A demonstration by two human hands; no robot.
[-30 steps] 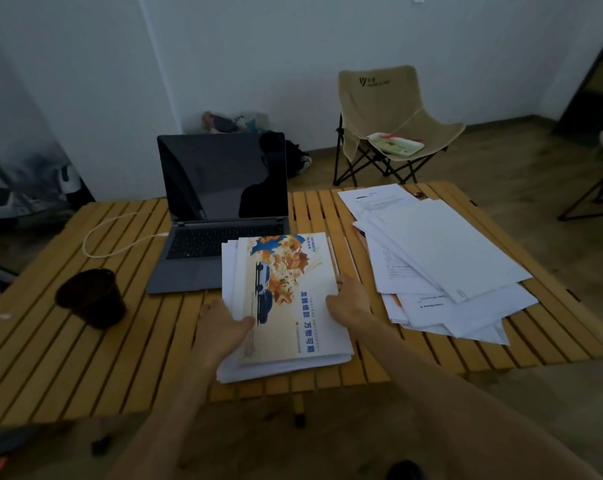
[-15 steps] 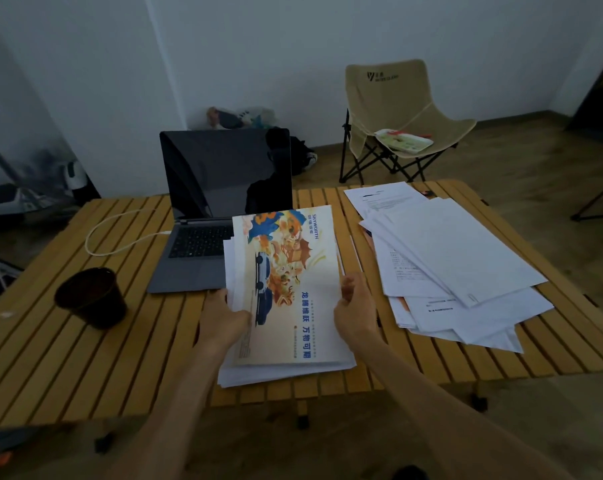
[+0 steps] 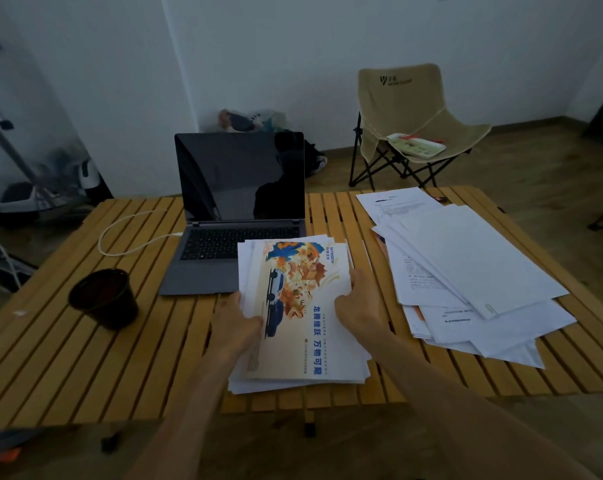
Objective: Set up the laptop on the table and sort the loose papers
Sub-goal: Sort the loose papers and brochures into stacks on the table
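Note:
An open grey laptop [image 3: 239, 202] with a dark screen stands at the back middle of the slatted wooden table [image 3: 64, 368]. In front of it is a stack of papers [image 3: 303, 320] topped by a colourful printed sheet; its far end overlaps the laptop's front corner. My left hand [image 3: 236, 323] grips the stack's left edge, thumb on top. My right hand [image 3: 360, 303] holds the right edge. A loose, fanned pile of white papers [image 3: 466, 271] covers the table's right side.
A dark cup [image 3: 104, 299] stands on the table's left part. A white cable [image 3: 133, 233] loops from the laptop's left side. Behind the table a beige folding chair [image 3: 411, 123] carries a tray. Clutter sits against the wall and at far left.
Both hands lifted the stack's far end off the table, then lowered it again. Now it lies nearly flat, a bit farther right over the laptop corner. The camera view shifted slightly.

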